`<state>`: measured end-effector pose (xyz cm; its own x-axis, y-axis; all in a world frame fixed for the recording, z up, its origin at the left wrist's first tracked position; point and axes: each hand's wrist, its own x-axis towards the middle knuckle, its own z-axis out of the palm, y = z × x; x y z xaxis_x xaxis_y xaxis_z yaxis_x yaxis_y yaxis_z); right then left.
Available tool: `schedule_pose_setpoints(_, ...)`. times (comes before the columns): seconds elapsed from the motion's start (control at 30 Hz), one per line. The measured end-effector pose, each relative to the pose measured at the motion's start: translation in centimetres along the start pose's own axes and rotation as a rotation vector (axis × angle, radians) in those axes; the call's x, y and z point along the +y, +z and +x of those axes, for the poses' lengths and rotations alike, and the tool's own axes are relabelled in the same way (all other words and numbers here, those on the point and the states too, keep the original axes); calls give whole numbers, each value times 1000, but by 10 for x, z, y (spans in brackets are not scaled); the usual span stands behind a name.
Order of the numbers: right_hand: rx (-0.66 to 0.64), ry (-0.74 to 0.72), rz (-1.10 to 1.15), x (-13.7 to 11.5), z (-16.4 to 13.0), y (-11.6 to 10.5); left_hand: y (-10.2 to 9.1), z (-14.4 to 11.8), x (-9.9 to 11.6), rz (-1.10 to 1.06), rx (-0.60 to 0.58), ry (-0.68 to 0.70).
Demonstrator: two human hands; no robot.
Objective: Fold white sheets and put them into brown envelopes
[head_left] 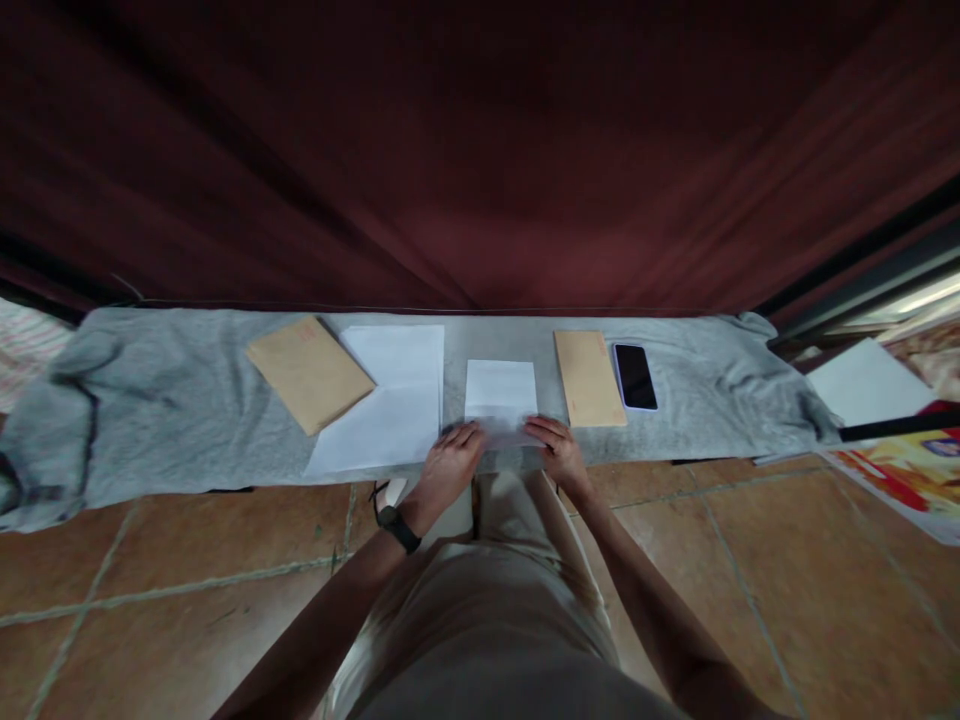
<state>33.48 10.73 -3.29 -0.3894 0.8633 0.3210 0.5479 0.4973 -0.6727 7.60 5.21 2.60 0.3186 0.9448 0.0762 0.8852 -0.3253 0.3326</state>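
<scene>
A white sheet of paper lies in front of me on the grey cloth, its near part folded up and slightly blurred. My left hand grips the near left corner of the sheet, fingers together; a dark watch is on that wrist. At the near right corner my right hand pinches the same sheet between thumb and fingers. Left of it rest larger white sheets, partly under a stack of brown envelopes. To the right lies another brown envelope, close to my right hand.
A phone with a dark screen lies right of the envelope. The grey cloth covers a narrow bench before a dark red curtain. A white box and a colourful package stand at the far right, above the tiled floor.
</scene>
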Motion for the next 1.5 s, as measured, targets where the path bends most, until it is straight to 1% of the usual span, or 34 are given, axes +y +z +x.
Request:
schedule_pose_setpoints(0.07, -22, 17, 5, 0, 1, -1, -1, 0, -7, -8, 22, -36)
schedule_pose_setpoints(0.1, -27, 29, 5, -1, 1, -2, -1, 1, -9, 2, 15, -50)
schedule_pose_setpoints(0.23, -36, 45, 2, -2, 3, -3, -2, 6, -9, 104, -80, -59)
schedule_pose_setpoints(0.4, -26, 27, 58, -1, 3, -7, -6, 14, -7, 100, -113, -88)
schedule_pose_setpoints(0.47, -34, 17, 81, 0, 4, -8, -10, 16, -11, 131, -131, -81)
schedule_pose_setpoints(0.57, -53, 27, 87, -1, 5, -9, -18, 19, -17, 169, -188, -39)
schedule_pose_setpoints(0.67, -48, 54, 97, -2, 6, -8, -22, 23, -22, 129, -216, 0)
schedule_pose_setpoints(0.77, -24, 62, 120, -3, 6, -8, -23, 29, -31, 45, -196, 42)
schedule_pose_setpoints(0.87, -18, 71, 105, -6, 8, -9, -19, 33, -40, -67, -164, 43)
schedule_pose_setpoints(0.97, -35, 102, 75, -10, 12, -11, -12, 37, -48, -186, -95, 3)
schedule_pose_setpoints(1.07, -45, 136, 61, -13, 19, -12, -4, 40, -53, -342, -4, -75)
schedule_pose_setpoints(1.17, 13, 202, 53, -14, 23, -8, 1, 44, -53, -472, 64, -173)
schedule_pose_setpoints(1.27, 99, 268, 88, -12, 24, -2, 2, 45, -50, -529, 96, -246)
schedule_pose_setpoints(1.37, 151, 318, 130, -11, 23, 4, 2, 43, -48, -579, 114, -270)
schedule_pose_setpoints(1.5, 175, 374, 151, -12, 24, 6, 3, 38, -47, -640, 104, -278)
